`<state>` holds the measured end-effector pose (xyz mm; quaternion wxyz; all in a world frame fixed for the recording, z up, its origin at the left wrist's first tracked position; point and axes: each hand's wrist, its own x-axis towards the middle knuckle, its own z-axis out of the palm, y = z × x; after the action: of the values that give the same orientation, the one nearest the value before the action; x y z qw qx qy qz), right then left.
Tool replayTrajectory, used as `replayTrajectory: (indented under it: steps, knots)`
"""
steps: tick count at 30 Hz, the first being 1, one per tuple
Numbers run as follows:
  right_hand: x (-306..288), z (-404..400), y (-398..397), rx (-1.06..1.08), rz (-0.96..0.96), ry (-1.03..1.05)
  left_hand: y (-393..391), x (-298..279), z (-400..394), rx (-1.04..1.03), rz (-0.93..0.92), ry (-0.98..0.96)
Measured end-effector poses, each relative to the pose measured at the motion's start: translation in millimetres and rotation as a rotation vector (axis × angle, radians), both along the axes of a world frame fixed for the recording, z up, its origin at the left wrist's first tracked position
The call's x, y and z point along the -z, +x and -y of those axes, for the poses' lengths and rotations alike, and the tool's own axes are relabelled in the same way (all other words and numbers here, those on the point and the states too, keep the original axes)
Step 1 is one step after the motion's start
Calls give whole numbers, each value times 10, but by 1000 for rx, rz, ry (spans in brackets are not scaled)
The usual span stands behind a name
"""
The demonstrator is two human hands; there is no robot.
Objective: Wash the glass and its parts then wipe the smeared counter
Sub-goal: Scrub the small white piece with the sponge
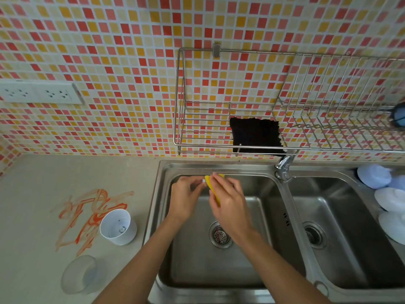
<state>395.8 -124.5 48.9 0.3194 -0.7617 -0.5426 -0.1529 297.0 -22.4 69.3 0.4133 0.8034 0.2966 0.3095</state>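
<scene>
**Scrubbing a small part over the sink**

Right hand (228,200) grips a yellow sponge (213,187); left hand (186,198) pinches a tiny part, too small to ID, over the left basin (252,260) so drips fall in. 1 white cup (118,227) and 1 clear lid (80,274) wait on the counter (32,205) by the orange smear (92,213). 2 basins, 1 tap (283,166).

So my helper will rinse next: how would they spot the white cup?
Start at the left sink basin; on the counter left of it is an orange smear. The white cup stands at its right edge, opaque and upright, unlike the clear glass nearer you.
</scene>
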Motion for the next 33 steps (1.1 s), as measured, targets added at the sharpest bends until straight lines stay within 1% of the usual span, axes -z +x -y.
replayTrajectory:
  steps: [4, 8, 11, 13, 15, 19, 24, 26, 29, 33]
  knots:
    - [32, 11, 35, 77, -77, 35, 14, 22, 43, -34, 30, -170]
    - [55, 23, -12, 41, -35, 25, 14, 34, 52, -43, 86, -293]
    - [35, 13, 36, 129, -108, 58, 20, 71, 40, -58, 106, -392]
    - [29, 3, -15, 114, -103, 59, 27, 64, 54, -62, 133, -438]
    - [29, -10, -57, 68, -68, 51, 35, 57, 58, -55, 159, -465]
    - [26, -20, 45, 132, -81, 46, 57, 37, 85, -70, 181, -523]
    - [69, 25, 7, 69, 42, 6, 68, 48, 104, -87, 179, -610]
    - [69, 14, 65, 84, 29, -9, 83, 69, 115, -91, 134, -631]
    - [70, 2, 84, 106, -16, -15, 100, 97, 110, -111, 71, -611]
    - [101, 68, -43, 73, -15, 7, 109, 85, 116, -164, 58, -601]
